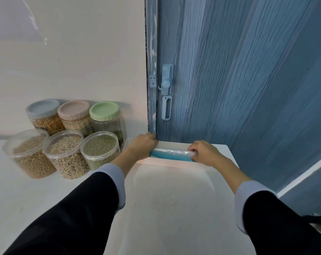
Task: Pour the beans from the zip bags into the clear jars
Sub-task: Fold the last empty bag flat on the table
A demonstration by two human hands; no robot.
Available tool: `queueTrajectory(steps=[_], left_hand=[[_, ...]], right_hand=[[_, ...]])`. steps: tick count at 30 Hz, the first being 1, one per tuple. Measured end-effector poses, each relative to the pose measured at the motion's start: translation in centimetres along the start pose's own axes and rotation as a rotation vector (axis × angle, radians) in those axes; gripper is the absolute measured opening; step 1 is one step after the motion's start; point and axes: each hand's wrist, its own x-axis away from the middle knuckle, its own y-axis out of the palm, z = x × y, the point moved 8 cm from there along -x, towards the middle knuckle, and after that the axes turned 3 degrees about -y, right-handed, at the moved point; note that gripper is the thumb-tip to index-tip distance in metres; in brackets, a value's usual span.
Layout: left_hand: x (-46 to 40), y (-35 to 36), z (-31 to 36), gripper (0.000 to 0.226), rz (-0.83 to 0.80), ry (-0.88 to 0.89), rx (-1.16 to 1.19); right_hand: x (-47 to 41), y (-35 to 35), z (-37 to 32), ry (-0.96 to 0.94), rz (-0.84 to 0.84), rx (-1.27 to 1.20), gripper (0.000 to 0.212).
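— Between your two hands, at the far edge of the white table (165, 199), lies a rolled-up clear plastic zip bag with a blue strip (171, 154). It sits in a shallow white tray (174, 144) against the blue folding door (248, 80). Your left hand (142, 145) grips one end of the roll and your right hand (202, 151) grips the other, fingers curled round it.

— Are there beans in that bag?

— You cannot tell from here. It looks flat and rolled tight, so I judge it empty or close to it.

— And the jars?

— To your left, three open clear plastic jars stand in a row, just beside each other: a clear jar of pale tan beans (30, 153), a clear jar of cream speckled beans (66, 153) and a clear jar of green beans (100, 150). All three look well filled. Behind them, against the cream wall (82, 52), stand three lidded jars: a grey-blue-lidded jar (43, 115), a pink-lidded jar (74, 115) and a green-lidded jar (106, 116).

— So how far along am I?

— By my reading, the pouring is largely done: you have no full bag in view. What seems left is to put this bag away and perhaps lid the three open jars, though no loose lids show.
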Motion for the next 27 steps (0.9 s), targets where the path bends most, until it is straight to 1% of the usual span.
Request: queueTrajectory(steps=[4, 6, 7, 9, 10, 11, 13, 15, 21, 24, 27], left_hand=[[0.2, 0.3, -0.6, 0.037, -0.118, -0.033, 0.167], [0.4, -0.1, -0.8, 0.040, -0.116, -0.063, 0.264], [0.6, -0.2, -0.7, 0.045, -0.094, -0.060, 0.276], [1.0, 0.2, 0.2, 0.055, -0.054, -0.024, 0.229], [1.4, 0.7, 0.7, 0.057, -0.043, -0.005, 0.204], [1.8, 1.4, 1.0, 0.055, -0.042, 0.001, 0.194], [2.5, 2.7, 1.0, 0.050, -0.019, -0.042, 0.226], [2.9, 3.2, 0.9, 0.047, 0.005, -0.090, 0.245], [2.3, 3.4, 0.3, 0.046, -0.013, -0.115, 0.191], [1.7, 3.5, -0.3, 0.045, -0.038, -0.112, 0.189], [1.3, 3.6, -0.8, 0.045, -0.041, -0.120, 0.200]], right_hand=[[-0.4, -0.1, -1.3, -0.073, 0.001, 0.091, 0.019], [-0.6, 0.0, -1.8, -0.090, 0.013, 0.128, 0.021], [-0.6, 0.0, -1.8, -0.087, 0.021, 0.133, 0.021], [-0.6, -0.1, -1.6, -0.077, 0.035, 0.128, 0.022], [-0.5, -0.3, -1.5, -0.074, 0.050, 0.114, 0.023], [-0.2, -0.5, -1.3, -0.071, 0.078, 0.082, 0.026], [0.6, -0.8, -0.9, -0.058, 0.154, -0.019, 0.039], [1.3, -0.5, -1.0, -0.081, 0.190, -0.031, 0.047], [1.0, 0.4, -2.3, -0.138, 0.198, 0.118, 0.038], [0.4, 0.8, -2.4, -0.106, 0.171, 0.129, 0.038], [-0.5, 0.9, -2.5, -0.089, 0.179, 0.123, 0.038]])
